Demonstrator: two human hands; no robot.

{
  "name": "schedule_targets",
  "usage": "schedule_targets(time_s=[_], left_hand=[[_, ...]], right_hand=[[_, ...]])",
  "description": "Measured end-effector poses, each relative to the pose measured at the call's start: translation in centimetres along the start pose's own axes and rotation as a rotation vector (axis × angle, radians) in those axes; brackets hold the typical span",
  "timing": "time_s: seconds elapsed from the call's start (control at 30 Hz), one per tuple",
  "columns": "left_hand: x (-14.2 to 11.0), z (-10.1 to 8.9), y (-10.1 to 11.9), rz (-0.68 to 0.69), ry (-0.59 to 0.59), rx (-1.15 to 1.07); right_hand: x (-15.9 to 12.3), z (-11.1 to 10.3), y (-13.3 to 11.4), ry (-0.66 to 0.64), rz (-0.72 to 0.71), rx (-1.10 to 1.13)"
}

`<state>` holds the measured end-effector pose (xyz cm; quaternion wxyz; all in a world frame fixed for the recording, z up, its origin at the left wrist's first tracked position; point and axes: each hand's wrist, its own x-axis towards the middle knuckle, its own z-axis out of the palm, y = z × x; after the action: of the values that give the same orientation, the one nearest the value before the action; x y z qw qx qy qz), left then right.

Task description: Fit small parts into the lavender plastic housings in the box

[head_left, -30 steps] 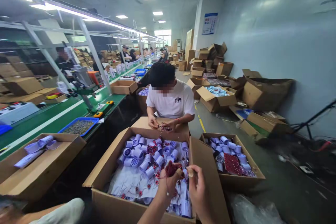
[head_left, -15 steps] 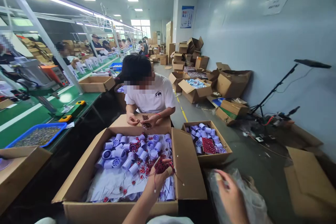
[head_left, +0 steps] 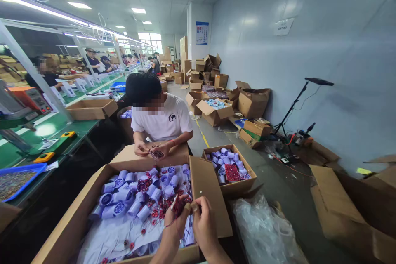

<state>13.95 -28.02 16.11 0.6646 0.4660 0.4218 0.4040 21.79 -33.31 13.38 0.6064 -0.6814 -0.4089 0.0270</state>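
Observation:
My left hand [head_left: 175, 223] is closed around a bundle of dark red wires with small red parts [head_left: 177, 206], held over the right side of a large cardboard box [head_left: 69, 214]. Close beside it, my right hand [head_left: 205, 223] pinches thumb and fingers together at the bundle's edge. Whatever lies in that pinch is too small to make out. Inside the box, purple plastic cylinders [head_left: 123, 195] lie heaped on a white sheet [head_left: 102, 231]. Small red round parts on thin wires [head_left: 144, 231] are scattered among them.
Across the box sits a co-worker [head_left: 161, 119], handling a sheet of small dark parts [head_left: 156, 153]. A smaller box [head_left: 238, 187] of purple cylinders with a red panel [head_left: 232, 172] stands right. Clear plastic bags [head_left: 266, 227] lie nearer. A green workbench [head_left: 74, 132] runs along the left.
My right hand has come left from above the plastic bags to meet my left hand at the red bundle. The view has turned to the right.

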Motion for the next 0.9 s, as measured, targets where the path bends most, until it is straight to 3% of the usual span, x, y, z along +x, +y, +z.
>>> schedule_targets(time_s=[0.13, 0.37, 0.73, 0.9], left_hand=[[0.1, 0.0, 0.0, 0.016, 0.069, -0.033], [-0.4, 0.6, 0.5, -0.194, 0.021, -0.248], [-0.2, 0.9, -0.1, -0.385, -0.067, -0.251], [0.2, 1.9, 0.3, -0.240, -0.108, -0.225]], right_hand=[[-0.2, 1.3, 0.2, 0.091, -0.168, -0.140], [-0.5, 0.7, 0.5, 0.090, -0.386, -0.344], [-0.9, 0.4, 1.2, 0.080, -0.429, -0.407], [-0.3, -0.8, 1.8, 0.077, -0.267, -0.228]])
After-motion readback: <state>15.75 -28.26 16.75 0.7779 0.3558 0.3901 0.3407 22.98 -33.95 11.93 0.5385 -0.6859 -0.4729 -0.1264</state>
